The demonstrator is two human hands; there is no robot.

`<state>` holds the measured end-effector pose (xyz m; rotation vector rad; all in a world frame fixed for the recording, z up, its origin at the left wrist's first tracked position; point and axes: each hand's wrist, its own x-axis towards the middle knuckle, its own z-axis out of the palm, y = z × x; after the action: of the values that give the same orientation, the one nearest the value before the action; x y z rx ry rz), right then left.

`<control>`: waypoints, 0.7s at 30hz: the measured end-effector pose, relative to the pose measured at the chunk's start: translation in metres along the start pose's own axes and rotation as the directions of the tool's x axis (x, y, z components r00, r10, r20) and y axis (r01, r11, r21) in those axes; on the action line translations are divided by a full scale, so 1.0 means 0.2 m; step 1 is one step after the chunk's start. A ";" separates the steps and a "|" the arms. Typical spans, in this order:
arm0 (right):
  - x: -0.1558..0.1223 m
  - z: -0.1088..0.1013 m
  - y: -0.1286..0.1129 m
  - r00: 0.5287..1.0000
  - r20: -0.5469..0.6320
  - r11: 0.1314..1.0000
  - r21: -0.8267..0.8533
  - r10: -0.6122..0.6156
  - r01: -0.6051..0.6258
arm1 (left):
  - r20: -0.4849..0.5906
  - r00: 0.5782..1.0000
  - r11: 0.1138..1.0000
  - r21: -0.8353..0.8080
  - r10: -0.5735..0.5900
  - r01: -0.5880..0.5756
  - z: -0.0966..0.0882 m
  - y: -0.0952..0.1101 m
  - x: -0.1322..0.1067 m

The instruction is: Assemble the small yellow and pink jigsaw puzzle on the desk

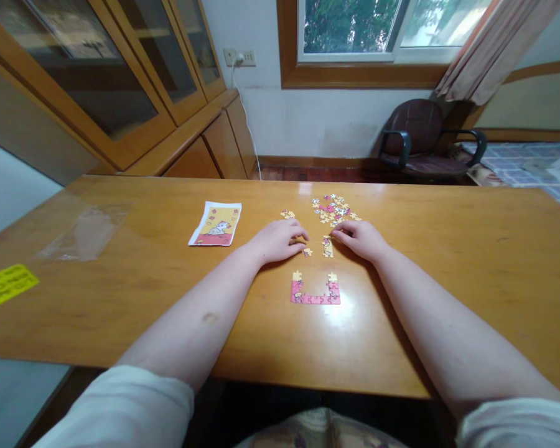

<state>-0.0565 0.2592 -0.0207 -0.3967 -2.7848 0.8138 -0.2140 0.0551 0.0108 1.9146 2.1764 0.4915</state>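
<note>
My left hand (280, 241) rests on the wooden table (121, 298) with its fingers curled down, fingertips beside a small loose yellow puzzle piece (307, 252). My right hand (360, 238) lies opposite, fingers curled, fingertips touching the top of a short joined strip of pieces (327, 246). Nearer me sits a partly built U-shaped pink and yellow puzzle frame (315, 292). A heap of loose pieces (333, 210) lies just beyond the hands, and a single small cluster (288, 214) sits to its left.
A picture card of the puzzle (216, 224) lies left of the hands. A clear plastic bag (86, 231) and a yellow label (4, 285) are at the far left. A cabinet (121, 81) and a brown chair (420, 140) stand beyond the table.
</note>
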 end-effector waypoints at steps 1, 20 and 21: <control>0.00 0.00 0.00 1.000 0.000 1.000 0.000 0.000 0.000 | 0.013 1.000 1.000 0.016 -0.001 0.001 0.00 0.00 0.00; 0.00 0.00 0.01 1.000 0.001 1.000 -0.012 -0.009 0.009 | 0.049 0.999 0.999 -0.026 -0.020 0.021 0.01 0.01 0.00; 0.00 0.00 0.01 1.000 0.000 1.000 -0.011 -0.008 0.008 | 0.062 0.998 1.000 -0.018 -0.012 0.014 0.01 0.01 0.00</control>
<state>-0.0565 0.2599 -0.0218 -0.3871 -2.7903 0.7969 -0.2118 0.0562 0.0104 1.8793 2.1369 0.4431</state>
